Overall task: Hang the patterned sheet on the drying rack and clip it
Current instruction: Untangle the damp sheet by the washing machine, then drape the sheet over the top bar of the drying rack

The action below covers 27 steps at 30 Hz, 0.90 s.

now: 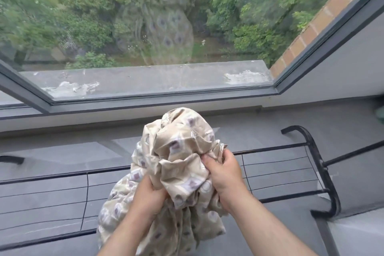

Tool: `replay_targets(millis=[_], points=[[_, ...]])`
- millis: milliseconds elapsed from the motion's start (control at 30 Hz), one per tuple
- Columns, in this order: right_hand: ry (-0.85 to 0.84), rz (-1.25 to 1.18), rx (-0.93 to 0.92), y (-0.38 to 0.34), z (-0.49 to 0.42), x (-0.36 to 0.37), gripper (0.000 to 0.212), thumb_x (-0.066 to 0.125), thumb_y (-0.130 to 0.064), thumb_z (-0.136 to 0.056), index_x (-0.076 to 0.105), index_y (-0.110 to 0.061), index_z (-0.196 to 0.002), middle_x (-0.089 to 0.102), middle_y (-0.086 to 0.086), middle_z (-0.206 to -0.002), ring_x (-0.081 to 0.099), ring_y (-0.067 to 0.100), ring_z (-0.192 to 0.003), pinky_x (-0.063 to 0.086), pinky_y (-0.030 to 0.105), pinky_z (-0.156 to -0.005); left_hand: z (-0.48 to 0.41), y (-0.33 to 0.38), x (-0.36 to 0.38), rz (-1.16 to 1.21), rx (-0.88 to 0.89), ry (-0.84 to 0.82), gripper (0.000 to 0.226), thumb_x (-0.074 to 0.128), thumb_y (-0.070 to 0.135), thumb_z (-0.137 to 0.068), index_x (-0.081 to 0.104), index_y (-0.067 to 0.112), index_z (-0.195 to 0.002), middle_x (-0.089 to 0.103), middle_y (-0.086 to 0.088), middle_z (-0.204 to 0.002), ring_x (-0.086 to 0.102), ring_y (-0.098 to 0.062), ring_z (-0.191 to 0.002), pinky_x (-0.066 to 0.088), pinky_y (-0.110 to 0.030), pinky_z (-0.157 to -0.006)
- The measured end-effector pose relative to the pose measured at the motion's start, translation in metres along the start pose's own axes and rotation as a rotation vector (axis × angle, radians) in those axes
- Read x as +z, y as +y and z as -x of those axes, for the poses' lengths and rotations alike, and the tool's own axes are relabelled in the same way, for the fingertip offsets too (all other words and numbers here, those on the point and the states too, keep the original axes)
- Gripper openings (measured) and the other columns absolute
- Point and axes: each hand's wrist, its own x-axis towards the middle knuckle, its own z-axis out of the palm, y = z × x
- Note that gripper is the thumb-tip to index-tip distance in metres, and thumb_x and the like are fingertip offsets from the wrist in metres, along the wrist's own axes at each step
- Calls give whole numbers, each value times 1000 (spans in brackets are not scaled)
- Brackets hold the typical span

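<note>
Sheet (178,151) is bunched into one tight wad and held in both hands over the middle of the rack (319,159), between its far and near rails. The lower folds hang down past the near rail. Cannot tell whether any cloth rests on the lines yet.

Risks from here:
- No edge or corner of the sheet is found. Thrown over as a wad, it would likely land doubled and lopsided, and the heavier side would drag it off the rail.
- The rack lines are thin. A bundle dropped in one spot may sag them or slip through between them to the floor.
- Hanging folds could snag on the curved frame at the rack's right end as the sheet is spread.
- No clips in view. Both hands are full, so fetching one means letting go on one side, and the sheet may slide then.

Hands:
- Left hand (149,195): low on the near side of the wad, fingers buried in the folds, grip closed on the cloth, forearm rising from the bottom edge.
- Right hand (224,172): higher, on the right flank, thumb across the top and fingers curled round a gathered fold. Grip closed on the sheet, wrist bent slightly inward.

Judged stage: sorting the sheet for an edge. Not hung, not clipped.
</note>
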Motion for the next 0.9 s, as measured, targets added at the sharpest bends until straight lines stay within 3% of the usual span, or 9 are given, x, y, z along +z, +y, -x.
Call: replay_targets(millis=[67,200,300,400,467,567,633,733,900], points=[[37,-2,-49,-7,0,-2,17,75,-7,-80,64,-13,-92,75,7,-88,70,19,-81,57,37,-75,0,4,0,-138,68,158,57,75,28,-59,59,28,-114,70,-9,-101,65,-36,-101,55,-46,-77],[100,-32,-190,-37,3,-15,17,73,-1,-81,63,-14,-87,74,4,-84,68,16,-78,56,40,-77,21,34,4,-278,303,388,80,61,41,-67,36,33,-142,39,8,-144,36,-18,-135,35,-49,-109],[107,-88,-316,-78,12,-26,19,72,3,-82,62,-13,-86,73,4,-83,67,15,-77,55,39,-79,40,78,11,-177,602,179,72,53,44,-67,46,36,-137,41,20,-145,34,-5,-137,31,-47,-113],[19,-223,-386,-127,29,-31,21,73,6,-80,64,-11,-88,73,8,-86,69,20,-81,56,39,-80,47,136,21,-257,565,-77,96,65,75,-50,38,48,-137,41,26,-142,37,7,-132,33,-23,-109],[-63,-311,-378,-155,44,-30,21,75,2,-75,64,-10,-89,74,11,-87,70,24,-82,58,39,-79,54,171,32,-440,561,-175,98,71,64,-45,38,51,-136,43,30,-136,40,10,-126,35,-16,-103],[-147,-386,-369,-187,64,-34,28,78,-9,-64,65,-8,-88,75,14,-87,71,29,-84,60,35,-73,67,206,42,-489,670,-153,48,65,30,-59,63,46,-104,64,26,-98,57,7,-96,44,-16,-82],[-203,-378,-350,-204,77,-40,42,86,-22,-58,66,-6,-92,74,18,-93,71,34,-91,59,37,-77,78,224,44,-366,642,-136,33,54,14,-64,68,32,-87,67,13,-77,59,-1,-72,45,-24,-67],[-283,-405,-328,-230,97,-51,68,95,-43,-45,67,-5,-94,72,22,-97,69,31,-86,58,42,-79,104,261,46,80,526,-167,11,64,8,-80,71,14,-87,71,-9,-78,63,-19,-75,52,-34,-70],[-208,-542,-362,-303,133,-93,6,66,-12,-79,63,-10,-85,72,19,-81,71,28,-69,60,36,-59,152,345,10,667,457,-93,32,39,15,-100,70,21,-99,75,-9,-90,72,-24,-73,58,-38,-52]])
